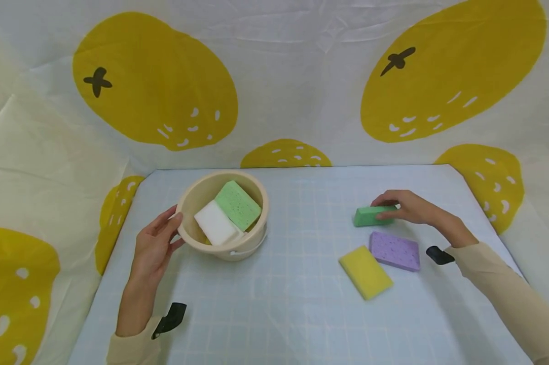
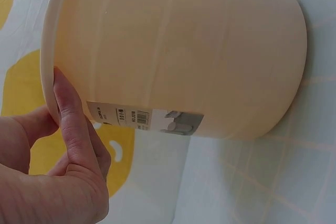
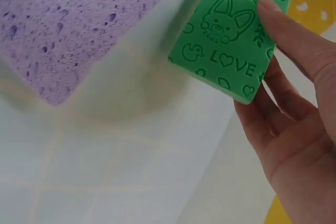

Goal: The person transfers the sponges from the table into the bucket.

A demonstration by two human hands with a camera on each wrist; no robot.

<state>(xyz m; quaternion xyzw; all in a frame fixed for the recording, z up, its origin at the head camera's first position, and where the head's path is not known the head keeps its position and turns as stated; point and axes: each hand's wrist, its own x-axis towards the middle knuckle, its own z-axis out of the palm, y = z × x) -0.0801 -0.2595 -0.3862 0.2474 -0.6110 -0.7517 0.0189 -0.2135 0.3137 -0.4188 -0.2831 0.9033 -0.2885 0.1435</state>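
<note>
My left hand (image 1: pixel 153 248) pinches the rim of a cream plastic bucket (image 1: pixel 229 256) at its left side. The left wrist view has the fingers against the outer wall (image 2: pixel 173 40) just under the lip, with a printed label (image 2: pixel 144 119) nearby. A white sponge block (image 1: pixel 217 223) and a pale green porous sponge (image 1: pixel 239 205) lie in the bucket, a bit of yellow showing below them. On the right, my right hand (image 1: pixel 413 208) grips a green sponge (image 1: pixel 367 216) between thumb and fingers. Its face (image 3: pixel 226 35) bears an embossed dog and the word LOVE.
A purple porous sponge (image 1: pixel 395 251) lies just in front of the right hand, touching a yellow sponge (image 1: pixel 366 272) at its left. A pale blue checked cloth (image 1: pixel 279 304) covers the table. Lemon-patterned fabric (image 1: pixel 297 101) hangs behind and at both sides.
</note>
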